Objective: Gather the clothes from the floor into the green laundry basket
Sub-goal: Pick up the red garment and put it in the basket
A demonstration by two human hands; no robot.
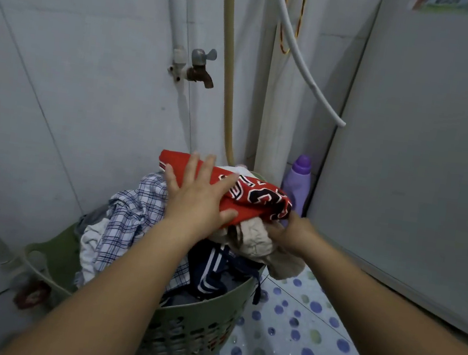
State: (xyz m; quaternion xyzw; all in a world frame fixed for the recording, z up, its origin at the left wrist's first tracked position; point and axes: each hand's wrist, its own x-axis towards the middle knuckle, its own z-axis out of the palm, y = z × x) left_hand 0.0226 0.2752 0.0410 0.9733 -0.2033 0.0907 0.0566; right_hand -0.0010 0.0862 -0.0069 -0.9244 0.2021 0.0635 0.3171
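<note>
Already the green laundry basket (202, 316) is heaped past its rim, a checked shirt (129, 214) spilling toward its near side. Atop that heap, the left hand (198, 193) lies flat and wide on a red jersey (254, 195), probably tamping it down, while the right hand (294, 233) grips beige cloth (254, 242) overhanging the rim, likely to tuck it in.

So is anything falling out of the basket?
Yes. The pile stands higher than the green laundry basket rim, and a beige garment droops over its right edge. A dark strap dangles outside too.
</note>
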